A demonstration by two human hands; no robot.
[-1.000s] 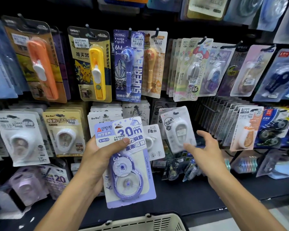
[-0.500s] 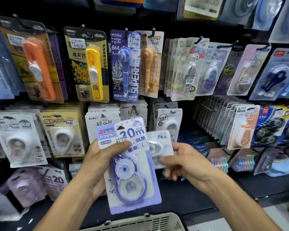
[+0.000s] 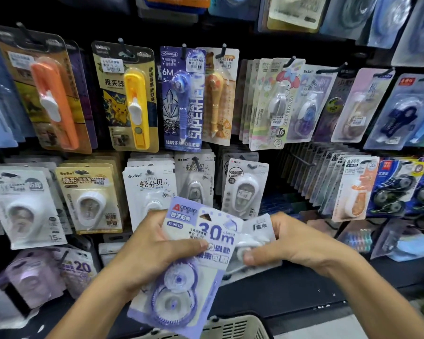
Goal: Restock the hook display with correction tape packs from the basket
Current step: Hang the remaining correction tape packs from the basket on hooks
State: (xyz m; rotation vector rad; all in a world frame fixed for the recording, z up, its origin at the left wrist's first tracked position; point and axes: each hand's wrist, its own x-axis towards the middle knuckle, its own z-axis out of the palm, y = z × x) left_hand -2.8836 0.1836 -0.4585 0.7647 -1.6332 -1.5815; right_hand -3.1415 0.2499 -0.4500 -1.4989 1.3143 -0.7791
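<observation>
Two hands, each holding a correction tape pack, before a hook display.
The left hand (image 3: 152, 250) grips a purple pack (image 3: 181, 270), thumb pressed across its printed card. Just to its right, the right hand (image 3: 294, 248) pinches a white pack (image 3: 257, 237) whose left edge is tucked behind the purple one. The basket (image 3: 233, 326) rim lies below both hands; the hook display (image 3: 230, 155) hangs beyond the fingertips.

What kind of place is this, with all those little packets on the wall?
Most likely a stationery shop aisle. Carded packs hang in rows on wall hooks, many with price stickers, and a shopping basket sits below. The left hand holds a purple correction tape pack, the right hand a white pack.
</observation>
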